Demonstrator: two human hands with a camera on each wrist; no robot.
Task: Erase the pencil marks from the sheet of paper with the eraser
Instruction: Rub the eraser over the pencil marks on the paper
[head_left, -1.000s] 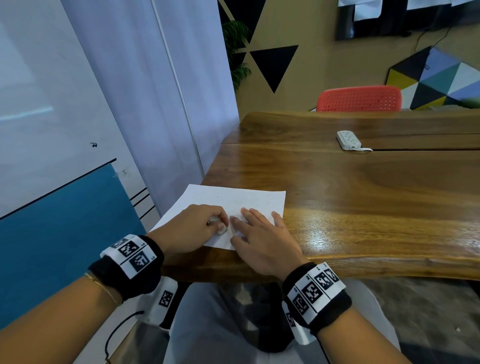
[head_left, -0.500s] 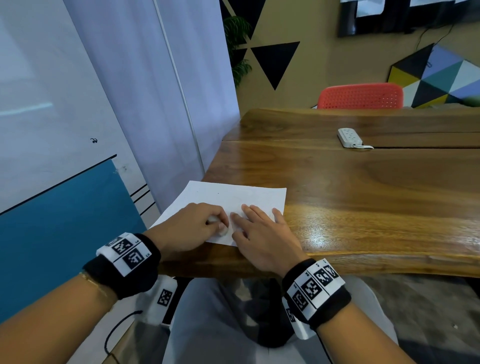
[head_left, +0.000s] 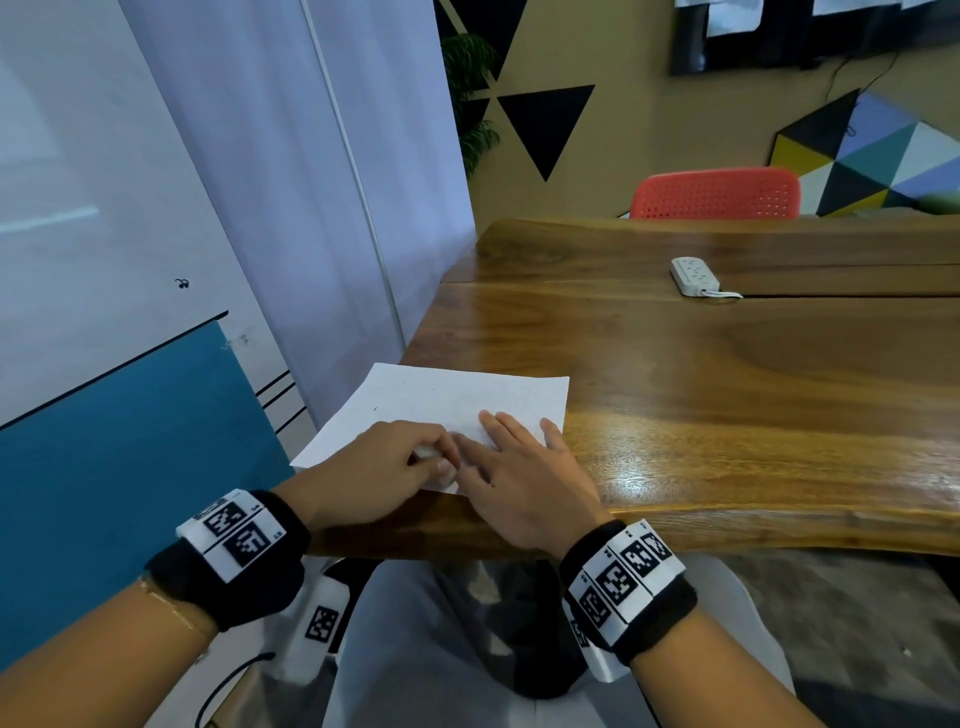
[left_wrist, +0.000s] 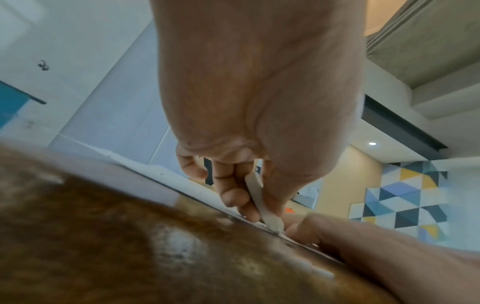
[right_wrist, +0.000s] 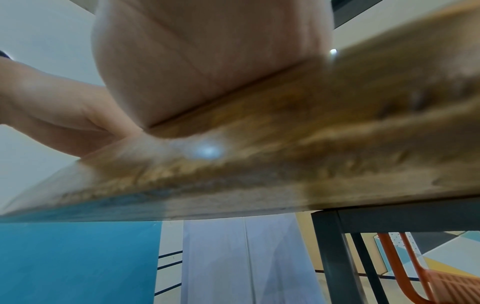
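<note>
White sheet of paper (head_left: 447, 400) under both hands, on glossy golden-brown wood-grain table (head_left: 727, 405). Off-white eraser (left_wrist: 262, 202) in left hand (head_left: 379, 467). Black wristbands (head_left: 234, 561) with white black-patterned marker tags. White power strip (head_left: 693, 277) far beyond right hand (head_left: 524, 478). Red-orange perforated chair (head_left: 717, 193) behind it. Wall past it tan with black triangles (head_left: 545, 119); blue, yellow, grey, teal triangle panel (head_left: 872, 156).

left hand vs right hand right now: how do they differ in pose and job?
The left hand is curled, pinching the white eraser with its tip on the sheet of paper; the right hand holds nothing. The left hand's fingers are bent; the right hand's fingers lie straight and flat on the sheet. Both sit near the sheet's near edge, almost touching.
</note>
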